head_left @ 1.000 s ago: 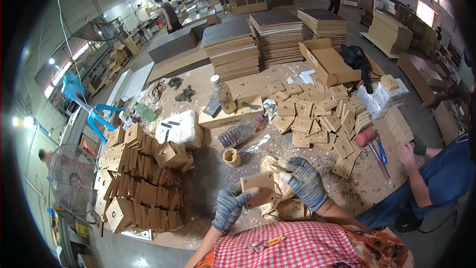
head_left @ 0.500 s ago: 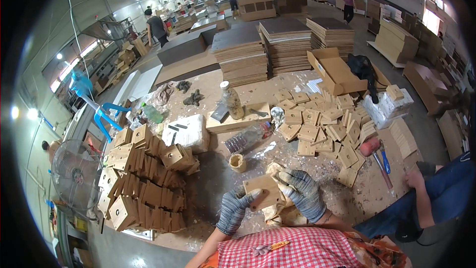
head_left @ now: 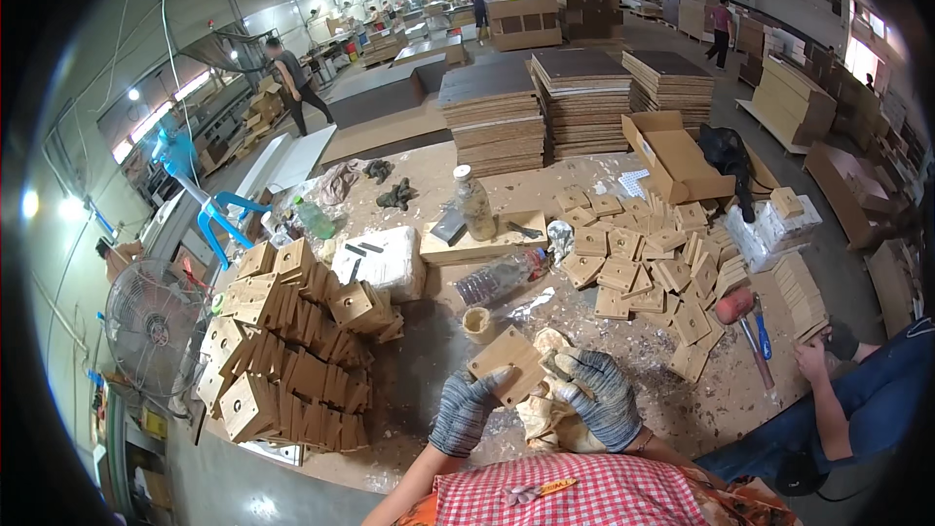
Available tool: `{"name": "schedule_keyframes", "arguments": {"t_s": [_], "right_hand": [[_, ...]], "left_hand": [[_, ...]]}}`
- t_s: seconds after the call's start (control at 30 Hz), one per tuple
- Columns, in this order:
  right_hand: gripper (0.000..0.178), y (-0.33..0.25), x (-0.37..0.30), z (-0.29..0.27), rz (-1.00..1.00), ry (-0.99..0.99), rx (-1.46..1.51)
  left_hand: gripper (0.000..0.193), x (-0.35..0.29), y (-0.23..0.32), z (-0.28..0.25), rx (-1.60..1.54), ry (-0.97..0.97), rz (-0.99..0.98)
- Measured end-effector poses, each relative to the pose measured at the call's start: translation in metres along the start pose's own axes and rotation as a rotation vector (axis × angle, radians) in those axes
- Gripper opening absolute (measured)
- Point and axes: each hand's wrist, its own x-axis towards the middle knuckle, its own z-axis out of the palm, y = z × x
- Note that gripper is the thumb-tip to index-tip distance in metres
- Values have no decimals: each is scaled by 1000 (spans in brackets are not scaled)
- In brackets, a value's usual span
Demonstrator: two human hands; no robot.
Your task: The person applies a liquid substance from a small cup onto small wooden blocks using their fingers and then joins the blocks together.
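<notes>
My left hand, in a grey knitted glove, pinches a small square wooden plate by its lower left edge, thumb on the face. The plate is tilted and shows small holes near its corners. At its right side my right hand, gloved alike, is closed on a stained cream cloth; part of the cloth shows behind the plate. Just beyond the plate stands a small tan cup. To the left rise stacked wooden plates, and more plates lie in a loose heap at the right.
A plastic bottle lies beyond the cup; a jar stands on a wooden block. A red-headed mallet lies at right, near another person's hand. A fan stands left. Board stacks rise at the back.
The whole view has shifted slightly. The plate has turned a little in my left hand, and my right hand with the cloth has moved slightly against its right edge. A person in the back left has walked.
</notes>
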Motion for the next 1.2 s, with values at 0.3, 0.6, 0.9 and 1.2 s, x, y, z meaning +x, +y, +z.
{"name": "schedule_keyframes", "arguments": {"t_s": [0.3,0.6,0.9,1.2], "right_hand": [[39,-7,-2,17,-305,-90,-6],[36,3,-4,17,-233,-177,52],[27,15,7,-1,61,137,102],[31,14,-1,-1,92,221,280]], "left_hand": [[35,6,-9,-2,-146,18,20],[36,9,-17,-9,-177,64,15],[40,2,-5,2,-217,9,-30],[40,8,-12,-5,-250,66,-115]]}}
